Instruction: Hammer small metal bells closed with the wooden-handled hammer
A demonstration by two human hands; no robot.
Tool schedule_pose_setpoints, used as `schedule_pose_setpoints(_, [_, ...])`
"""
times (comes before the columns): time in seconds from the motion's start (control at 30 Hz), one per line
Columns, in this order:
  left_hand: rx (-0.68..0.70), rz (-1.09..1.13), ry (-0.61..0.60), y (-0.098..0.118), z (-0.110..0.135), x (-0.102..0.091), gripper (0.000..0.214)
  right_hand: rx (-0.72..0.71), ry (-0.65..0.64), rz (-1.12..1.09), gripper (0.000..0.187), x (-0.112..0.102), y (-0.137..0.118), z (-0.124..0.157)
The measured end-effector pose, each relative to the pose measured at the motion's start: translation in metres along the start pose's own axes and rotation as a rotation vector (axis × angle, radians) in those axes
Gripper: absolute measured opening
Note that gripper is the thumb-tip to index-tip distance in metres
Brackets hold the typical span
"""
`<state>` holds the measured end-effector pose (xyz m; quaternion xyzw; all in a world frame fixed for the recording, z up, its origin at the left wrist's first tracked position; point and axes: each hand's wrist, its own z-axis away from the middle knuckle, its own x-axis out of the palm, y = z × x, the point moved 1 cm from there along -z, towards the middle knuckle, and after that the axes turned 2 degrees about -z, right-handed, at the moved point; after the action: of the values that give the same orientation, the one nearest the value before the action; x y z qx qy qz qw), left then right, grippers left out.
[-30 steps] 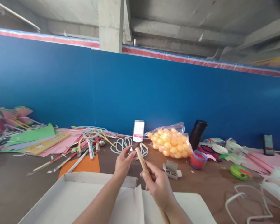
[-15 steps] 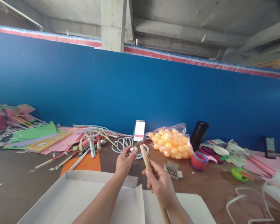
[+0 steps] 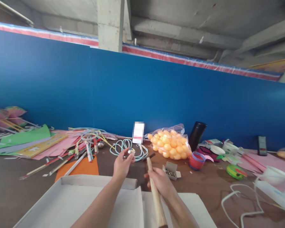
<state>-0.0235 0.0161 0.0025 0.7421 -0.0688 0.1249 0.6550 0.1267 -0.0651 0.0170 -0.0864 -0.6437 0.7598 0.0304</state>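
a: what do we have in our left hand [image 3: 121, 164]?

b: a shiny silver ball [image 3: 131, 151], just below the centre of the frame. we have those fingers clamped on it.

a: and our right hand [image 3: 163, 181]?

b: we hold a wooden stick [image 3: 157, 199] there, fingers closed round it. it slants from below the middle of the frame down to the bottom edge, its upper end near the ball but apart from it.

a: what do we see about them?

b: behind our left hand, a coil of pale blue cord [image 3: 118, 146] lies on the brown desk [image 3: 204, 185]. just right of our right hand we find a small open box [image 3: 171, 166] with little metal pieces in it. farther back, right of centre, sits a clear bag of orange balls [image 3: 169, 144].

a: and under our left forearm?

b: a shallow white tray [image 3: 95, 181] across the lower left of the frame, with an orange sheet [image 3: 86, 166] at its far edge.
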Motion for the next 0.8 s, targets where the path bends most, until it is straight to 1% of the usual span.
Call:
schedule_pose_setpoints(0.1, [-0.008, 0.031, -0.012, -0.001, -0.001, 0.0, 0.046, -0.005, -0.092, 0.108, 0.024, -0.001, 0.003, -0.001])
schedule_pose_setpoints(0.17, [-0.014, 0.056, -0.028, -0.001, -0.001, 0.001, 0.046, -0.062, -0.085, 0.221, 0.025, -0.001, 0.006, 0.0])
schedule_pose_setpoints(0.2, [-0.012, 0.064, -0.036, 0.0, -0.001, 0.002, 0.046, -0.112, -0.058, 0.288, 0.025, -0.002, 0.007, 0.0])
schedule_pose_setpoints(0.3, [-0.005, 0.066, -0.045, 0.002, 0.0, 0.003, 0.045, -0.268, 0.079, 0.532, 0.024, -0.005, 0.01, -0.001])
schedule_pose_setpoints(0.4, [-0.003, 0.047, -0.042, 0.002, 0.001, 0.002, 0.045, -0.301, 0.198, 0.742, 0.028, -0.013, 0.009, -0.001])
schedule_pose_setpoints(0.47, [0.006, 0.021, -0.038, 0.002, 0.001, 0.001, 0.044, -0.277, 0.286, 0.8, 0.029, -0.025, 0.004, -0.001])
schedule_pose_setpoints(0.57, [0.015, -0.032, -0.029, 0.003, 0.002, 0.0, 0.044, -0.194, 0.521, 0.779, 0.028, -0.054, -0.008, 0.001])
schedule_pose_setpoints(0.63, [-0.002, -0.053, -0.024, 0.005, 0.004, 0.0, 0.045, -0.129, 0.637, 0.78, 0.03, -0.073, -0.012, 0.001])
schedule_pose_setpoints(0.7, [-0.023, -0.066, -0.019, 0.008, 0.005, 0.0, 0.046, -0.02, 0.64, 0.826, 0.032, -0.087, -0.013, 0.0])
schedule_pose_setpoints(0.8, [-0.028, -0.081, -0.018, 0.011, 0.007, 0.001, 0.046, 0.073, 0.582, 0.875, 0.031, -0.096, -0.008, -0.003])
